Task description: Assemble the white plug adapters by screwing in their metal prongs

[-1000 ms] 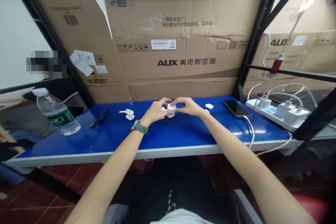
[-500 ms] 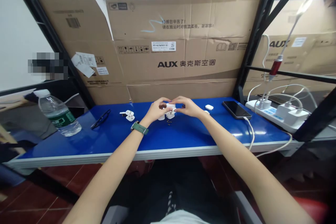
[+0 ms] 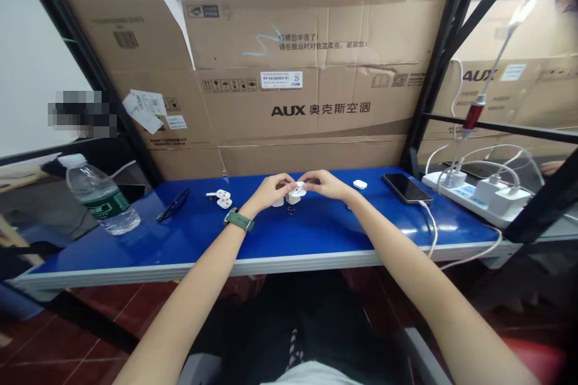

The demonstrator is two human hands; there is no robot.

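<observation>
Between the fingertips of both hands is a small white plastic piece [image 3: 298, 188], like part of a plug housing, its face tilted toward me. My left hand [image 3: 270, 190], with a green-strapped watch [image 3: 239, 219] on the wrist, pinches it from the left. From the right, my right hand [image 3: 326, 184] grips it with thumb and fingers. Just below lies another white piece [image 3: 293, 199], partly covered by the held one. A further white piece [image 3: 278, 202] shows beside my left fingers. Small dark bits that look like screws [image 3: 291, 210] lie on the blue tabletop [image 3: 289, 237].
White plastic parts [image 3: 223, 198] lie to the left, near black glasses [image 3: 174, 204] and a water bottle [image 3: 102, 195]. On the right are a white piece [image 3: 360, 184], a phone [image 3: 407, 188] on a cable and a power strip [image 3: 474, 195]. Cardboard [image 3: 311, 132] stands behind.
The white piece between my hands has turned, its face now tilted toward me. Both hands' fingers have closed in around it and shifted slightly.
</observation>
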